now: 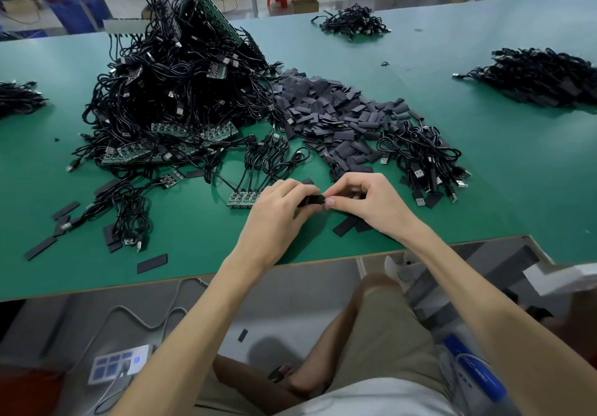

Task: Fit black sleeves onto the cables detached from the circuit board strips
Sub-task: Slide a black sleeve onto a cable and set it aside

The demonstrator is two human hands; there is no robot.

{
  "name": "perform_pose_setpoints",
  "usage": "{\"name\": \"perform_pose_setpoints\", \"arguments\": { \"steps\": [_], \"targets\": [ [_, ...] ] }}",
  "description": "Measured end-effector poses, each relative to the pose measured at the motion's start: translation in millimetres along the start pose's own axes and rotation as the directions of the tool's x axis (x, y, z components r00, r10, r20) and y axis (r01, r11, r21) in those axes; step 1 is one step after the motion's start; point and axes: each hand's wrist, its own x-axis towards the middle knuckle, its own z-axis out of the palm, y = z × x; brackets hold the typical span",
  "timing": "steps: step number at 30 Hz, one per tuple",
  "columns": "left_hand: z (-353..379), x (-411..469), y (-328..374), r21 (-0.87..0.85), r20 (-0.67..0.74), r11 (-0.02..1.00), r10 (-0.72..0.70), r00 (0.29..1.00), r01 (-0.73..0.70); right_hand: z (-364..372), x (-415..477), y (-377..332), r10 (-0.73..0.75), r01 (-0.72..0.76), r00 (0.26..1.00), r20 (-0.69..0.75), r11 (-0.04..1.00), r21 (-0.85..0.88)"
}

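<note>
Green worktop is occupied near its front edge by both hands: a black sleeve is pinched jointly by the left hand and the right hand. Beyond, loose sleeves are heaped beside tangled cables.

- Your left grip and right grip are covering most of the black sleeve; whether a cable end is sitting inside is not showing.
- Your left grip is hiding the circuit board strip at its right end.
- The picture's edges are cutting off the left cable pile and the right cable pile.
- Your right wrist is overlapping the loose sleeves on the table.
</note>
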Motion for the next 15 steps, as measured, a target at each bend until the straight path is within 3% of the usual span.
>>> {"name": "perform_pose_setpoints", "arguments": {
  "steps": [4,8,11,15],
  "targets": [
    [-4,3,-2,-0.161,0.027,0.977,-0.140,0.990,0.143,-1,1,-1,0.009,-0.005,0.998,-0.066,0.998,0.058],
    [-10,6,-6,-0.434,0.083,0.842,-0.316,0.945,0.319,-2,1,-2,0.032,-0.021,0.995,-0.098,0.994,0.107],
    [-13,6,-6,-0.536,0.125,0.770,-0.334,0.934,0.347,-1,1,-2,0.030,-0.021,0.995,-0.100,0.995,0.093],
    [-12,6,-7,-0.564,0.122,0.748,-0.342,0.932,0.349,-1,1,-2,0.032,-0.024,0.995,-0.093,0.996,0.082]
  ]
}}
